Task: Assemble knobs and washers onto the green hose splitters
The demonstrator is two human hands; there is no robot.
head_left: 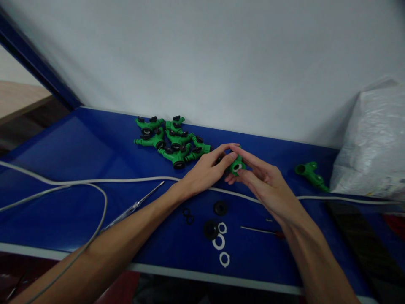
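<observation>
Between my hands is a green plastic hose splitter [239, 161], its round opening facing me with a white ring in it. My left hand [211, 167] grips it from the left, the thumb lying along its top. From the other side my right hand [262, 176] closes on it, thumb pressed at the white ring. Fingers hide much of the part. Below my hands lie two black ring caps [220, 207], several white rings [224, 259] and small black O-rings [188, 216].
Several green splitters with black valve levers [177, 157] sit in a group at the back. A bare green body [311, 175] lies right, beside a plastic-wrapped bundle [373, 143]. Two screwdrivers [259, 230] [134, 207] flank my arms. A white cable [126, 180] crosses the blue table [63, 211].
</observation>
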